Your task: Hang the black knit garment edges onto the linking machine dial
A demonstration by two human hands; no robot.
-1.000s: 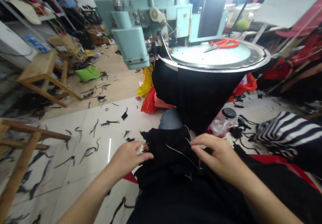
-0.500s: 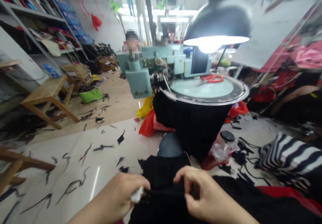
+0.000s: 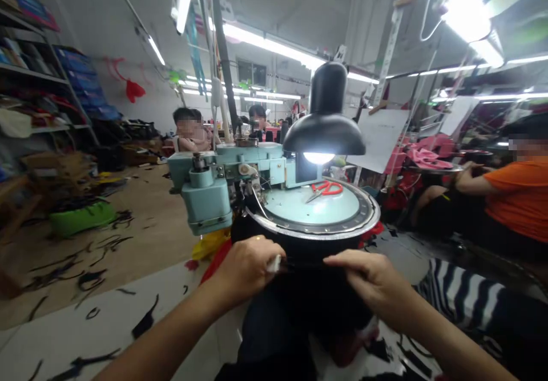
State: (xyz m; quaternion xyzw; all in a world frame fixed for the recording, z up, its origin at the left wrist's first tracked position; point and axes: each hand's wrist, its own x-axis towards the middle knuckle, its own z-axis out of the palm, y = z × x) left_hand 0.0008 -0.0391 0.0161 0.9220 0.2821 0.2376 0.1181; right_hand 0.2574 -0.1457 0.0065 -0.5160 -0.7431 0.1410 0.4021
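Black fabric [image 3: 308, 295] stretches between my two hands, just below the front rim of a round machine plate [image 3: 312, 207]. My left hand [image 3: 252, 264] is closed on the fabric's left part, with something small and white at its thumb. On the right, my right hand [image 3: 372, 275] pinches the fabric's other side with thumb and forefinger. Red-handled scissors [image 3: 327, 188] lie on the plate. The pale green machine head [image 3: 208, 198] stands at the plate's left, and a lit black lamp [image 3: 325, 132] hangs over it.
A person in an orange shirt [image 3: 522, 195] sits at the right. Other people are behind the machine. Striped fabric [image 3: 462, 289] lies at the lower right. A green basin [image 3: 81, 216] and black scraps are on the floor at left.
The view has tilted up and turned right. Both hands have risen with the black fabric from the lap area to near the plate's front rim.
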